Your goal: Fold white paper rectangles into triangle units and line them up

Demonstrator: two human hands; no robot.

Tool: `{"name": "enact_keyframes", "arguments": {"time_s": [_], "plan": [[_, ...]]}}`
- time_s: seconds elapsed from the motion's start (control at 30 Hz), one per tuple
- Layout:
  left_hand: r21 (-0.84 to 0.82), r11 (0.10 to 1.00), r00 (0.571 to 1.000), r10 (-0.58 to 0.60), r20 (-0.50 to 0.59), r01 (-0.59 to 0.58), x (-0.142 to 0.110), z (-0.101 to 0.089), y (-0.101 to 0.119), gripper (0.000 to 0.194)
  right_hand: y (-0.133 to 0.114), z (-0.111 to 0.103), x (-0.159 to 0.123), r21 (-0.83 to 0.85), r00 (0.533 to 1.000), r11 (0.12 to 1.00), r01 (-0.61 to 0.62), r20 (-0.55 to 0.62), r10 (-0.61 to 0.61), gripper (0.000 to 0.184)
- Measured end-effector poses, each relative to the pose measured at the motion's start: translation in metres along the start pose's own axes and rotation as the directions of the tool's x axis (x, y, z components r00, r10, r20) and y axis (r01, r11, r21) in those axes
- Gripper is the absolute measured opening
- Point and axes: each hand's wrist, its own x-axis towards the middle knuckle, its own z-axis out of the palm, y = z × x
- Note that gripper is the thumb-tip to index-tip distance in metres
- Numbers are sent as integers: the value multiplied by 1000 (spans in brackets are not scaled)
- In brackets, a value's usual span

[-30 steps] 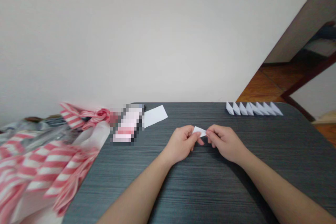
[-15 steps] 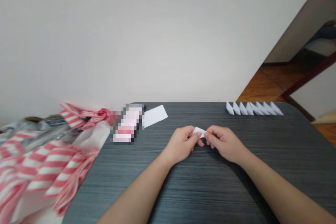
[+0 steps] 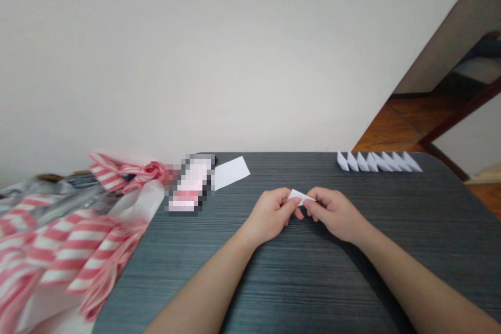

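Pale wall [image 3: 235, 52] rises behind a dark, streaked table [image 3: 297, 282] in the head view. Compared with a second ago, the right thumb sits further in over the small white paper [image 3: 299, 195], whose right tip now shows past it. Held above the tabletop, the paper lies between both hands: the left hand [image 3: 272, 216] pinches its left end between thumb and fingers, the right hand [image 3: 336, 214] pinches nearer its right. It looks folded, narrow and pointed, with straight edges; its underside is hidden.
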Motion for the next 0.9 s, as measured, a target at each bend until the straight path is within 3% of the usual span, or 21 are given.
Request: {"name": "enact_keyframes", "arguments": {"time_s": [0.3,0.7,0.9], "plan": [[-151,988,999,-16,33,21,1,5,-6,22,-3,0,-1,5,1000,1000,-13,-22,13,22],[-37,999,998,-10,63,13,0,1,-6,28,-1,1,-1,3,1000,1000,-14,-19,14,23],[-68,998,999,-1,53,5,2,3,-7,28,1,0,-1,11,999,1000,-12,-30,12,23]]}}
